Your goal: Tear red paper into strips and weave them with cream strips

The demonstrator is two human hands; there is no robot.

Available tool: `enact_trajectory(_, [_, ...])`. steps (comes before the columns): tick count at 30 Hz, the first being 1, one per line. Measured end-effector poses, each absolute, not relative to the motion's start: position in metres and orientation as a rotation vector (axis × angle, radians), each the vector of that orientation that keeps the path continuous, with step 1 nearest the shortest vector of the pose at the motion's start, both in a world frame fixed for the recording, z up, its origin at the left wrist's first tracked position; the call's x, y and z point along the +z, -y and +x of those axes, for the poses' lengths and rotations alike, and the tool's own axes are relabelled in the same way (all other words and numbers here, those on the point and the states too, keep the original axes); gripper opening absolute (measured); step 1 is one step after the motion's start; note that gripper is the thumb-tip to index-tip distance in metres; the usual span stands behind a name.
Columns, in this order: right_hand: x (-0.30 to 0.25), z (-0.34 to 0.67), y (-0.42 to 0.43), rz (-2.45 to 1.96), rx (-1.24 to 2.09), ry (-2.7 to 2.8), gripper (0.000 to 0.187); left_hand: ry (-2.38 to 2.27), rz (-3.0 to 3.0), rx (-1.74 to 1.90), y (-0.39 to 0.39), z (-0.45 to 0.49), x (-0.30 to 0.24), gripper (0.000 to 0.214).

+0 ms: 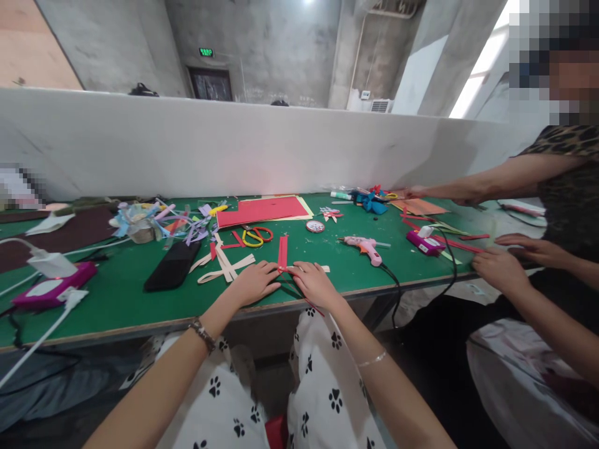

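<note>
Near the table's front edge, my left hand (253, 284) and my right hand (312, 284) meet at the lower end of red paper strips (283, 251), which point away from me. The fingertips of both hands press at the joint. A cream strip (324, 269) sticks out to the right from under my right hand, and a thin dark red strip (314, 304) hangs below it over the edge. The exact grip of my fingers is partly hidden. Left of my hands lie crossed cream paper strips (226, 265) with loops at their ends, beside short red strips (238, 238).
On the green table (116, 296) lie a black phone (172, 267), yellow-and-red-handled scissors (256, 234), red paper sheets (266, 211), a round tin (315, 226), a corded pink glue gun (364, 247) and purple power strips (55, 285). Co-workers' hands (500, 271) are at the right.
</note>
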State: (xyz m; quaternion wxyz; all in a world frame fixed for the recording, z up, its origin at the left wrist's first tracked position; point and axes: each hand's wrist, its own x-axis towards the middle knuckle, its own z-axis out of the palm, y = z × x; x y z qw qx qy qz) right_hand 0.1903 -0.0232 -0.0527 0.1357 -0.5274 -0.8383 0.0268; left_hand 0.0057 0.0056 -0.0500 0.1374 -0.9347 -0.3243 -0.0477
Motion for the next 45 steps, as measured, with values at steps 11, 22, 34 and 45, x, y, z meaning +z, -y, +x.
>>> enact_trajectory(11, [-0.053, 0.191, 0.024, -1.526, 0.067, 2.418, 0.036, 0.946, -2.751, -0.190, -0.008, 0.004, -0.050, 0.037])
enact_trajectory(22, [-0.051, 0.190, 0.025, -1.547, 0.090, 2.422, 0.037, 1.048, -2.912, -0.174, -0.006, 0.002, -0.050, 0.041])
enact_trajectory(34, [-0.051, 0.190, 0.022, -1.561, 0.130, 2.434, 0.037, 1.029, -3.064, -0.189, -0.019, 0.000, -0.038, 0.044])
enact_trajectory(45, [-0.049, 0.198, 0.024, -1.552, 0.160, 2.476, 0.039, 0.994, -3.087, -0.232, -0.025, -0.003, -0.041, 0.044])
